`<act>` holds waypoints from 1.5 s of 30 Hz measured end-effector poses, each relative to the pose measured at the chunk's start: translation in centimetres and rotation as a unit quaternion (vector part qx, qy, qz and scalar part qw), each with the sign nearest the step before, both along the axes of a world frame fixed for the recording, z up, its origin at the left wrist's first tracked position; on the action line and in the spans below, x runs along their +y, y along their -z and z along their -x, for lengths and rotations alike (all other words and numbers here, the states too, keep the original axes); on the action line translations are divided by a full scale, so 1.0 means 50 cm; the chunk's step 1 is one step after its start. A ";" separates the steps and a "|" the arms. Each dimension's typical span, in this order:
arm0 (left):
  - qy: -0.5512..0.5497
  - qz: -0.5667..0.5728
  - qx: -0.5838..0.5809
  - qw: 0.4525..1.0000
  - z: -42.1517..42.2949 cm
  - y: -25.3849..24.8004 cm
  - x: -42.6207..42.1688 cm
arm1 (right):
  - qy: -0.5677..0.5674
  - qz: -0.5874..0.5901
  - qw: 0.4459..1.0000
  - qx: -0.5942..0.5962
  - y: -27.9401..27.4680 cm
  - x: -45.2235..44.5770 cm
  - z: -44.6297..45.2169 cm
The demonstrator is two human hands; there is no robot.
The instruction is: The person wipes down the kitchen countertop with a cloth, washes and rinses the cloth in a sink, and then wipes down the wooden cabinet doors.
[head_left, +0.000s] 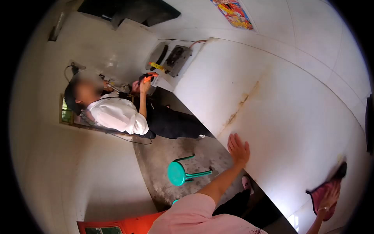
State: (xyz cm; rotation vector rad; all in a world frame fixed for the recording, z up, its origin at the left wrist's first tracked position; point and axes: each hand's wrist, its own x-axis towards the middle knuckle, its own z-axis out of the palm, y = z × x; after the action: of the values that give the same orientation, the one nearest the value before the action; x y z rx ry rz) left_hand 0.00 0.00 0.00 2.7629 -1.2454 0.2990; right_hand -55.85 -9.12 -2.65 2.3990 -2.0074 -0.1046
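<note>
My left hand [238, 150] rests palm down on the near edge of the white countertop [288, 109], its fingers spread and nothing held. Farther right, my right hand [330, 195] lies flat on a dark pink cloth [319, 199], fingers stretched out over it. The cloth touches the countertop surface. A black object [341, 170] sits right beside the cloth's upper end; what it is I cannot make out. A brown stain [243, 102] runs across the countertop beyond my left hand.
A person in a white shirt [117, 113] stands at the left, holding an orange object [150, 77]. Near them are a stove [177, 60] and a wok [157, 55]. A green stool [176, 173] stands on the floor; a red cabinet [136, 224] is at the bottom.
</note>
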 end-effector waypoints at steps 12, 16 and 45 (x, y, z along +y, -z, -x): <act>0.016 0.077 0.052 0.996 -0.071 -0.073 0.095 | 0.058 0.032 0.994 0.092 -0.145 0.478 0.007; 0.026 0.155 0.126 0.980 -0.064 -0.116 0.118 | -0.050 -0.051 0.997 -0.043 -0.215 0.468 -0.236; -0.136 0.326 0.654 0.669 -0.346 -0.272 0.430 | -0.047 -0.097 0.994 -0.030 -0.272 0.436 -0.548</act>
State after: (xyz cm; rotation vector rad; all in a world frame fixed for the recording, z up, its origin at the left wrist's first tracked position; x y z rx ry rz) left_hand 17.32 21.50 13.58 1.6603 -0.2026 -0.9042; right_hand -28.46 12.67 10.97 2.6403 -1.9890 -0.2384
